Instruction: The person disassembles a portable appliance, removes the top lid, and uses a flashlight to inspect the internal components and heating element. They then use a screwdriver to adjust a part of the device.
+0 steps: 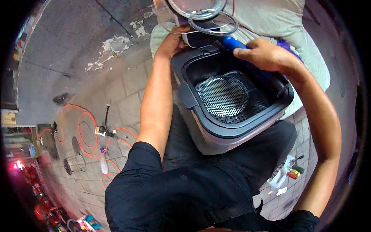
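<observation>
A squarish appliance point(235, 133) with a grey outer shell and a black inner tub rests tilted against my legs. In its tub lies a round perforated metal plate point(223, 96). My right hand point(266, 55) is wrapped around a blue and black cordless drill point(233, 43), whose front end points at the appliance's far edge; its tip is hard to make out. At the far left corner, my left hand point(172, 43) grips the appliance's edge, with some fingers hidden behind it. Just beyond stands a part with clear and silvery rings point(213, 24).
A pale cushioned seat point(266, 19) lies beyond the appliance. An orange hose point(82, 131) coils over the paved floor at left, near a small black frame point(74, 163). At lower right, a white tray point(279, 177) holds several hand tools.
</observation>
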